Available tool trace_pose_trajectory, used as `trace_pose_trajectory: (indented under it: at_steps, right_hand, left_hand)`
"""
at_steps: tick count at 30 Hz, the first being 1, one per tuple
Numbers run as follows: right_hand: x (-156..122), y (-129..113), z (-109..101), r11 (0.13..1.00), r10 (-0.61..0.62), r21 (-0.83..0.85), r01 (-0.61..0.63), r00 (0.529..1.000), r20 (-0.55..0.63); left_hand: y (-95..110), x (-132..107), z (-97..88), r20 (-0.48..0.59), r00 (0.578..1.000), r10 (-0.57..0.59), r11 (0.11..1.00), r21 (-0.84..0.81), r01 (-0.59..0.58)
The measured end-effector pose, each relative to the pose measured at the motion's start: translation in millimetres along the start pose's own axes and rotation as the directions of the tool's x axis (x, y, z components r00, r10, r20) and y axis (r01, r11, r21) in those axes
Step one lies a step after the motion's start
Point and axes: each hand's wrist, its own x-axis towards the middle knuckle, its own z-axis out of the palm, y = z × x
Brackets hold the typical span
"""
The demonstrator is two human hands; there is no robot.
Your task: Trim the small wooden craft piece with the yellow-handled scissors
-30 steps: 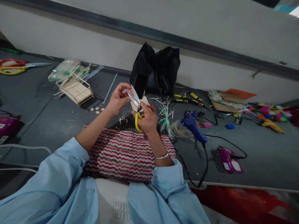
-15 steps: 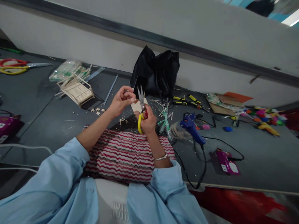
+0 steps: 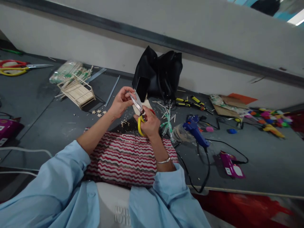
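My right hand [image 3: 151,124] is wrapped round the yellow and red handles of a pair of scissors [image 3: 136,104], their blades pointing up and left at the fingertips of my left hand [image 3: 120,103]. The left fingers are pinched together on something small that the blades hide. Behind the blades lies a pale card [image 3: 147,104], and a black phone [image 3: 143,88] leans above it against a black bag [image 3: 159,71]. Tiny pale flower shapes [image 3: 99,112] lie left of my hands. Small crumbs [image 3: 124,123] are scattered below them.
A small stick-built frame [image 3: 78,90] stands left, by a bag of sticks [image 3: 67,71]. Larger scissors [image 3: 26,67] lie far left. On the right are a blue glue gun [image 3: 196,129] with its cord, pliers [image 3: 190,104], a purple box [image 3: 231,165] and coloured pompoms [image 3: 268,117].
The scissors have swung from pointing upward to pointing up and left, their blades now drawn together at my left fingertips. My right hand has turned with them; the left has barely moved.
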Motion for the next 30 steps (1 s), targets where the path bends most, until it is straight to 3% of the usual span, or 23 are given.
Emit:
trace_pose_trajectory:
  at_steps: [8,30]
  right_hand:
    - [1.3,-1.7,-1.8,0.998,-0.002,-0.067,0.002,1.0,0.0]
    - [0.5,-4.2,0.0,1.0,-0.007,0.004,0.006,0.999,0.054]
  left_hand:
    - [0.0,-0.5,-1.7,-0.017,1.0,-0.006,0.999,0.041,0.007]
    - [-1.2,-0.7,-5.1,-0.017,1.0,-0.024,0.997,0.069,0.025]
